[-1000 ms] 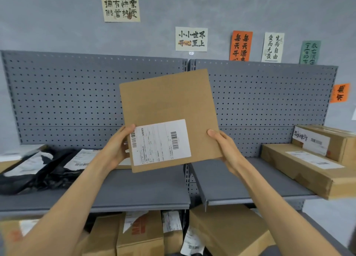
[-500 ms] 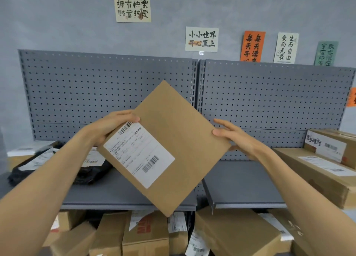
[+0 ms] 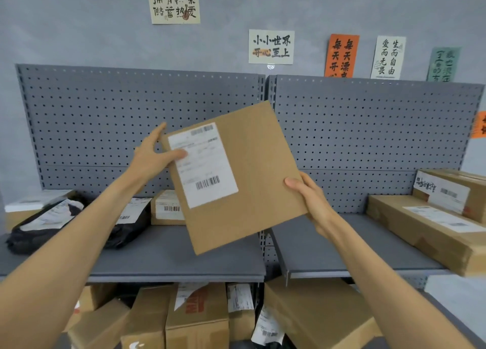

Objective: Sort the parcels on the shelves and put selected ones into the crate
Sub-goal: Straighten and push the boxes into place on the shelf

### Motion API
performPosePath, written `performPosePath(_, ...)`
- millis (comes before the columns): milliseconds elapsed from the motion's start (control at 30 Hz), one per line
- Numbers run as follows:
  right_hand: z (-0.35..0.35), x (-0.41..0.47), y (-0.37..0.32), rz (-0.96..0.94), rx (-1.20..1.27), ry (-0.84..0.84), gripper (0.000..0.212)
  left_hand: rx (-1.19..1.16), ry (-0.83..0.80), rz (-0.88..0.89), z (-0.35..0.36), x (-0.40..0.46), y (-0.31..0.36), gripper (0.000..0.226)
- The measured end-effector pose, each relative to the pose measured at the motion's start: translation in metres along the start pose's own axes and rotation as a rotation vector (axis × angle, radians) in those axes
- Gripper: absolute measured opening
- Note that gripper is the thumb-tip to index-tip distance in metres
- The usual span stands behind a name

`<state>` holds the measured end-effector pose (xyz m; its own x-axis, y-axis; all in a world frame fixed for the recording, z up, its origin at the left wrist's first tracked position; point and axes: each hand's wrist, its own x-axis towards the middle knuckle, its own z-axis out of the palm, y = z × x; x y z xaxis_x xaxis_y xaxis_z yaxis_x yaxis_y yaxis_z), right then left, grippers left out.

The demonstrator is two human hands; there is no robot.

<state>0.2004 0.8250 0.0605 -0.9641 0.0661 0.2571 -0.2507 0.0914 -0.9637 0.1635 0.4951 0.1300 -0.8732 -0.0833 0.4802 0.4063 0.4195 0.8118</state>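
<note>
Held parcel: a flat brown cardboard mailer (image 3: 244,180) is up in the air in front of the pegboard back panel (image 3: 368,127), above the gap between the two upper shelves, tilted with one corner down.
Label: its white shipping label (image 3: 203,166) faces the camera, likely so the person can read it and decide where the parcel goes.
Left hand: the left hand (image 3: 151,155) pinches the mailer's upper left corner, thumb on the label, fingers behind the card.
Right hand: the right hand (image 3: 314,204) grips the lower right edge, thumb on the front and the other fingers hidden behind; the two opposite holds keep the thin card steady and flat.
Left shelf: the left upper shelf (image 3: 171,259) carries black poly bags (image 3: 39,230) and a small carton (image 3: 167,208) at its back, labels up.
Right shelf: the right upper shelf (image 3: 328,248) carries a long carton (image 3: 426,230) with a smaller box (image 3: 452,191) stacked on it.
Lower level: more cartons (image 3: 197,319) crowd below the shelves.
Crate: not in view.
Step, as judged: checking the label; the parcel is not yet sorted.
</note>
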Motion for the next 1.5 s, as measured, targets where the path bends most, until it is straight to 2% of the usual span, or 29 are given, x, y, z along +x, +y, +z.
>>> performPosePath(67, 0.005, -0.001, 0.009, 0.043, 0.102, 0.034, 0.044, -0.091, 0.022, -0.033, 0.007, -0.006, -0.012, 0.08)
performPosePath(167, 0.017, -0.003, 0.019, 0.118, 0.204, 0.061, 0.038, -0.24, -0.018, -0.096, 0.026, -0.02, -0.029, 0.069)
performPosePath(300, 0.032, -0.003, 0.033, 0.193, 0.234, 0.06, 0.048, -0.443, -0.062, -0.167, 0.047, -0.038, -0.046, 0.051)
performPosePath(367, 0.035, -0.001, 0.039, 0.228, 0.24, 0.066, 0.051, -0.515, -0.059, -0.213, 0.049, -0.042, -0.052, 0.051)
performPosePath(467, 0.034, 0.001, 0.043, 0.266, 0.207, 0.075, 0.052, -0.498, -0.062, -0.259, 0.049, -0.044, -0.063, 0.062)
performPosePath(633, 0.02, 0.004, 0.048, 0.333, 0.101, 0.069, 0.055, -0.467, -0.093, -0.296, 0.065, -0.045, -0.067, 0.045)
performPosePath(800, 0.008, 0.011, 0.052, 0.412, 0.091, 0.088, 0.04, -0.35, -0.157, -0.414, 0.081, -0.048, -0.078, 0.043)
performPosePath(933, 0.008, 0.016, 0.057, 0.516, 0.131, 0.104, 0.036, -0.26, -0.179, -0.518, 0.087, -0.05, -0.087, 0.041)
performPosePath(1100, 0.023, 0.024, 0.058, 0.559, 0.174, 0.095, 0.02, -0.26, -0.172, -0.626, 0.082, -0.041, -0.099, 0.043)
performPosePath(1367, 0.042, 0.035, 0.071, 0.641, 0.199, 0.118, 0.032, -0.23, -0.172, -0.726, 0.076, -0.027, -0.114, 0.043)
performPosePath(1500, 0.046, 0.036, 0.072, 0.629, 0.186, 0.13, 0.028, -0.229, -0.167, -0.728, 0.078, -0.024, -0.123, 0.045)
